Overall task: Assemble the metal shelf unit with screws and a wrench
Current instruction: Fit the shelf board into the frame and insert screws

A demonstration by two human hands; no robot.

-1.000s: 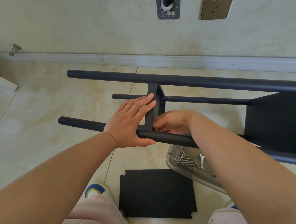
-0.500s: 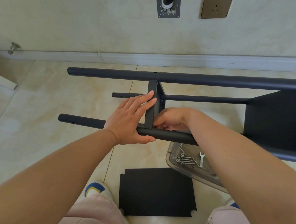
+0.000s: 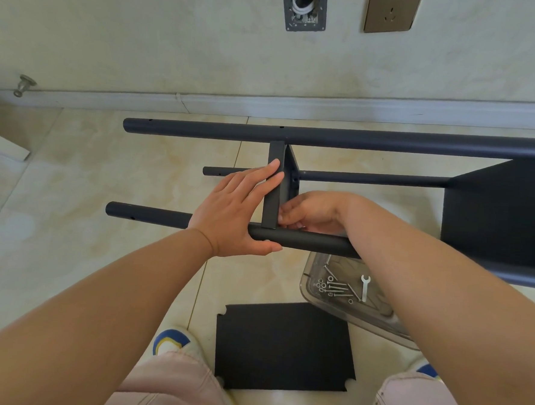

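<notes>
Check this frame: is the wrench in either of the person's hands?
No. The wrench lies in the clear tray with the screws, while both hands are up at the shelf frame.

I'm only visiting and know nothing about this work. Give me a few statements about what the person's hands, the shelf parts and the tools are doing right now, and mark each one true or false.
1. The left hand lies with straight fingers against the edge of the shelf panel standing between the poles. True.
2. The wrench is held in the right hand. False: it lies in the clear tray on the floor, with the screws.
3. A loose black panel lies flat on the floor between the person's knees. True.
4. The right hand works at the far pole. False: its curled fingers are at the corner where the panel meets the near pole.
</notes>
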